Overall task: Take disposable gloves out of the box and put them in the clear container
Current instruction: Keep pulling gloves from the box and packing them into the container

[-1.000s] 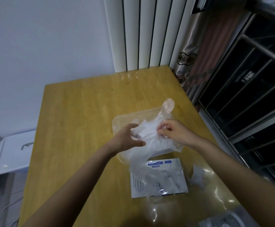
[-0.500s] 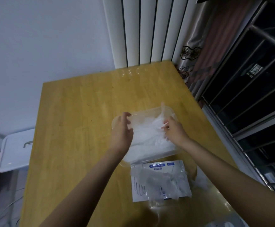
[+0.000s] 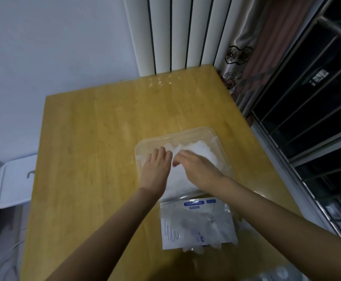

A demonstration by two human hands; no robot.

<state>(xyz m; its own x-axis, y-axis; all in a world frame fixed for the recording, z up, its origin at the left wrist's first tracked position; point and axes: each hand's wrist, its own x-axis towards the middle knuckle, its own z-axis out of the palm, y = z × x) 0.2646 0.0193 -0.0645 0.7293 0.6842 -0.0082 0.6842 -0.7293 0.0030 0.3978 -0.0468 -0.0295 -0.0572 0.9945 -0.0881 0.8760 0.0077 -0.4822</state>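
A warm yellow wood grain with faint darker streaks is shown by the tabletop [image 3: 84, 159]. The clear container [image 3: 186, 132] is seen as colourless, with a milky white heap of gloves [image 3: 200, 149] inside. Just nearer than the container, the box [image 3: 198, 226] is printed white, with a blue label band and thin blue glove outlines. Beyond the container, a white radiator [image 3: 177, 33] is striped by dark gaps. Beyond the container and to the right, a dusty pink curtain [image 3: 267, 47] is marked with dark flower motifs.

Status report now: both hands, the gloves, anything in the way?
Left hand flat, pressing gloves in container. Right hand on them too, fingers bent, grip unclear. Box lies nearer, not in the way.
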